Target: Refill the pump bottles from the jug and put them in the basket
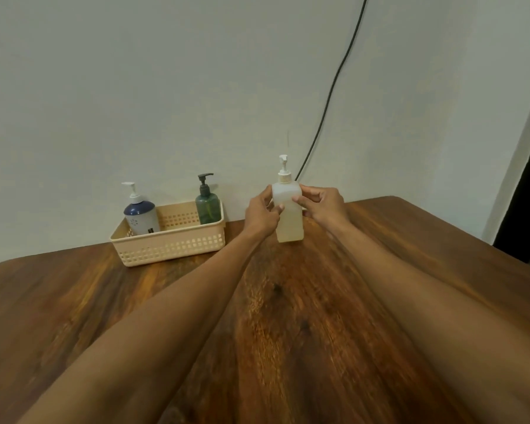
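A translucent white square pump bottle [289, 221] stands upright on the wooden table [288, 301], right of the basket. My left hand [261, 214] grips its left side and my right hand [322, 206] grips its right side, both near the shoulder. A beige perforated basket [172, 244] sits at the back left. Inside it stand a white and navy pump bottle [141, 217] at the left end and a green pump bottle [208, 206] with a dark pump at the right end. No jug is in view.
A black cable [334, 84] runs down the pale wall behind the bottle. The table's right edge slants past a dark doorway [523, 209] at the far right.
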Motion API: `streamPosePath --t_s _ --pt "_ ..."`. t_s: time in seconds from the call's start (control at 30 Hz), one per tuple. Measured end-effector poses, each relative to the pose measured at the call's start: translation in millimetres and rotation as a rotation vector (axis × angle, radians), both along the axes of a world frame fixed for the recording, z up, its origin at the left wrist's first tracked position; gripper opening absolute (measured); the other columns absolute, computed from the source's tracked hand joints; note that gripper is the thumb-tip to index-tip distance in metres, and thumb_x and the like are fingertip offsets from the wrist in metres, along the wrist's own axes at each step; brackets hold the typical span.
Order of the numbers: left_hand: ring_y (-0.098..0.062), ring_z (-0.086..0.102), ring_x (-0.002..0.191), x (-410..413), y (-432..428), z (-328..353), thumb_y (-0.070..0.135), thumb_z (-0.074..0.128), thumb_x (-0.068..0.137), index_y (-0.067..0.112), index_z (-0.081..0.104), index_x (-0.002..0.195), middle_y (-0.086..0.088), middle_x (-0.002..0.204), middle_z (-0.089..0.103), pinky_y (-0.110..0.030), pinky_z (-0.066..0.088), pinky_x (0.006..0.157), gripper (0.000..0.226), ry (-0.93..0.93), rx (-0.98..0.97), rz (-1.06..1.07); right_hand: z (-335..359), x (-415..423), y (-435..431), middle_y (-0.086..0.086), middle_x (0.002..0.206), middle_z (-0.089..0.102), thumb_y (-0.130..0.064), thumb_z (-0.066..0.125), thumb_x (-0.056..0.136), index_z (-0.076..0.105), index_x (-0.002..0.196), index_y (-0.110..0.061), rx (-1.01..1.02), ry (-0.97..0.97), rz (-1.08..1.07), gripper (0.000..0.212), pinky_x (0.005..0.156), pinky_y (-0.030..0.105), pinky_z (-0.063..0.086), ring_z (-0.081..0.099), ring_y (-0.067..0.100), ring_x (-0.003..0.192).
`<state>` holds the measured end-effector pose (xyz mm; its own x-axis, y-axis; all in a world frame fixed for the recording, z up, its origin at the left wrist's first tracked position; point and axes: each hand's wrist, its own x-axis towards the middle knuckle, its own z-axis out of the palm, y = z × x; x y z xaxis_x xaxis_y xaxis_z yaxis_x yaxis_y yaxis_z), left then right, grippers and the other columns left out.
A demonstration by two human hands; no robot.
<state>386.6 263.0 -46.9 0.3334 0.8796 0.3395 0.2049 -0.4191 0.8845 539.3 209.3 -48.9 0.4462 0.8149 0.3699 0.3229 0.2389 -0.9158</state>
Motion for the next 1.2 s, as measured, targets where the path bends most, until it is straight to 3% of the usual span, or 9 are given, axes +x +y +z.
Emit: streamPosePath --t_s 0.17,0.43,0.87,1.07,1.2 --pt "-0.023 0.059 0.129 21.3 36.6 -4.6 0.002 0.067 0.094 0.018 0.056 0.144 -0.006 0.138 0.066 -0.046 0.052 0.106 0.053 -0.006 0.013 0.013 -8.6 15.1 41.5 0.003 0.135 0.074 -0.02 0.08 0.094 0.071 0.136 -0.015 -0.008 0.024 -0.077 0.044 0.099 0.043 0.062 0.071 0.017 0.12" --pt "-0.025 0.06 0.128 50.5 77.8 -9.5 -0.004 0.066 0.093 0.017 0.059 0.142 -0.005 0.139 0.064 -0.051 0.054 0.102 0.054 -0.076 -0.105 0.019 -21.6 37.4 80.1 0.006 0.134 0.074 -0.014 0.076 0.097 0.07 0.138 -0.012 0.011 0.139 -0.108 0.041 0.097 0.045 0.063 0.073 0.02 0.118" --pt "-0.024 0.057 0.134 68.5 92.5 -20.7 -0.005 0.069 0.091 0.016 0.05 0.15 -0.006 0.151 0.055 -0.047 0.051 0.107 0.065 -0.127 -0.126 0.097 -24.3 44.7 103.3 0.002 0.13 0.076 -0.013 0.078 0.095 0.074 0.132 -0.017 -0.011 0.069 -0.242 0.037 0.1 0.04 0.061 0.072 0.013 0.11" --pt "-0.026 0.051 0.138 59.8 82.2 -18.0 -0.003 0.068 0.09 0.022 0.041 0.155 -0.008 0.151 0.053 -0.045 0.048 0.111 0.074 0.072 -0.058 -0.006 -16.9 39.3 90.6 0.005 0.132 0.074 -0.011 0.075 0.096 0.072 0.13 -0.016 -0.107 -0.025 -0.251 0.034 0.101 0.042 0.06 0.071 0.022 0.12" --pt "-0.032 0.05 0.138 44.8 63.5 -11.9 0.01 0.073 0.091 0.013 0.04 0.152 -0.014 0.148 0.054 -0.044 0.045 0.113 0.07 0.281 -0.027 -0.032 -6.2 29.7 66.0 0.005 0.138 0.071 -0.015 0.073 0.097 0.065 0.14 -0.015 -0.174 -0.095 -0.206 0.044 0.103 0.038 0.058 0.069 0.022 0.123"
